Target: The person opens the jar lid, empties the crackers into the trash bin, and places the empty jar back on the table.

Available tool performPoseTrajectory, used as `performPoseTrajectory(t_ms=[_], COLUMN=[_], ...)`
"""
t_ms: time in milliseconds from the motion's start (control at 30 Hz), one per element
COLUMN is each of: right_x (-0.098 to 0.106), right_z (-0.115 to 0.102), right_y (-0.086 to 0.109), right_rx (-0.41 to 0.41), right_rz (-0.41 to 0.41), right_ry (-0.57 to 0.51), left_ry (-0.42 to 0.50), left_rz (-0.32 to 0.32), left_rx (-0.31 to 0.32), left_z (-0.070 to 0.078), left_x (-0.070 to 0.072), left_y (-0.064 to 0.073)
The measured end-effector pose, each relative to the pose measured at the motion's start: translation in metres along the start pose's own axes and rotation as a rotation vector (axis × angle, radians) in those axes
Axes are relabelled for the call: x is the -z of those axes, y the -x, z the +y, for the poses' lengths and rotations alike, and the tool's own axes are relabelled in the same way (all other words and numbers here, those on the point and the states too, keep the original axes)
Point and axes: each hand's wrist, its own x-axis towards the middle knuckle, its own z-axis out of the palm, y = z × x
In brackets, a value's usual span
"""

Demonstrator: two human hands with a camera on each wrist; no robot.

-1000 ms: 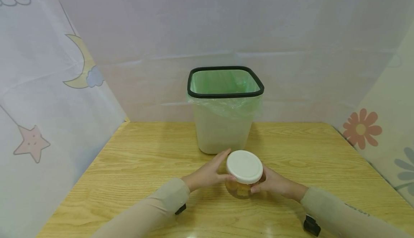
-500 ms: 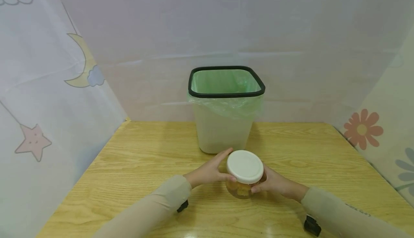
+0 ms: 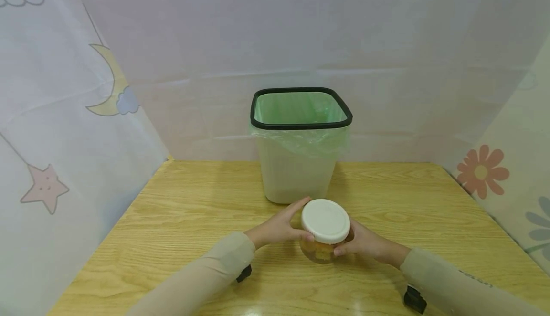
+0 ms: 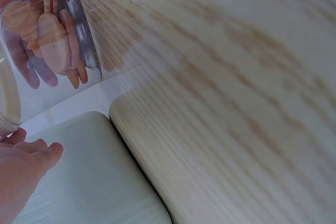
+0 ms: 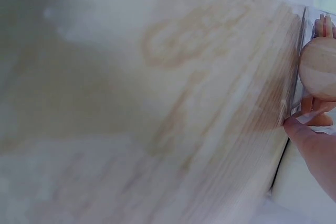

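A clear jar [image 3: 319, 253] with a white round lid [image 3: 325, 220] is between both hands at the table's centre. Flat, round, tan-orange pieces that look like biscuits [image 4: 54, 43] show through its wall in the left wrist view. From the left, my left hand [image 3: 281, 225] spans the lid, thumb at its near rim and fingers at its far side. My right hand [image 3: 367, 243] grips the jar's body from the right, below the lid, with the thumb on the near side. Some of its fingers appear through the clear wall in the left wrist view.
Just behind the jar stands a pale trash bin [image 3: 296, 173] with a black rim and a green liner bag [image 3: 296, 108]. The wooden table [image 3: 193, 201] ends against printed cloth [image 3: 206, 115] at the back and sides.
The whole head view has shifted very slightly. Both hands keep their hold, and the jar and bin stay in place.
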Motion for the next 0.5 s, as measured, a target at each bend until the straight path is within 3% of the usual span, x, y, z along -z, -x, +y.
performPoseTrajectory(t_ms=[500], right_x=[0.0005], right_z=[0.0013], right_y=[-0.0015], right_rx=[0.004], right_rz=[-0.017], right_ry=[0.007], left_ry=[0.007], left_rz=[0.025], left_rx=[-0.018], left_z=[-0.0011], left_x=[-0.0024], left_y=[-0.0011])
